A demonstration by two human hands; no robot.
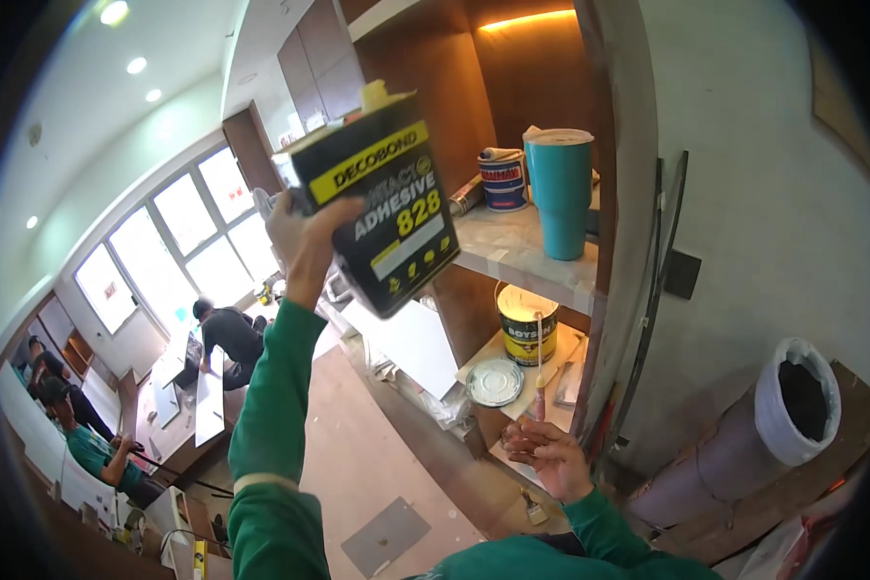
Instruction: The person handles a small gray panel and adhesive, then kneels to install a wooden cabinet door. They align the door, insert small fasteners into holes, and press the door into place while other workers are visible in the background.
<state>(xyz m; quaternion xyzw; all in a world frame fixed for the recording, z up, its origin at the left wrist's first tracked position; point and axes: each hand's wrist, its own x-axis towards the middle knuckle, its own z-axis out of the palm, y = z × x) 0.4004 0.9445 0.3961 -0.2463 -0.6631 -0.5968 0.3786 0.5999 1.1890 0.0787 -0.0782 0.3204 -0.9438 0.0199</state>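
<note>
In the head view, a black rectangular metal can with a yellow band and a pale cap (382, 208) is held up high and tilted, its lower corner dipping toward the shelving. The left hand (300, 227) is closed about the can's left edge, the green sleeve stretched up beneath it. The right hand (546, 449) hangs lower, near the lower shelf, loosely open with the fingers half curled and nothing held in it — one finger pointing up.

For the step in hand — lifting and tipping the can — the grip would best be kept firm on the narrow side, since smooth sheet metal is likely to slip when held by one edge. The free hand might well be brought under the base for support, and the capped spout kept uppermost until it is meant to pour.

The can reads as thin, glossy, hard-edged tin. On the pale marble-like upper shelf (512, 253) a tall teal tumbler with a whitish lid (559, 193) stands upright, matte and slightly tapered; just beside it stands a small blue-and-white round tin (503, 181). On the lower shelf a yellow-and-white round paint tin (527, 327) stands open, its flat round metal lid (494, 382) lying beside it. To the right, a lilac cylindrical bin lined with a white plastic bag (778, 420) leans against the grey wall.
</note>
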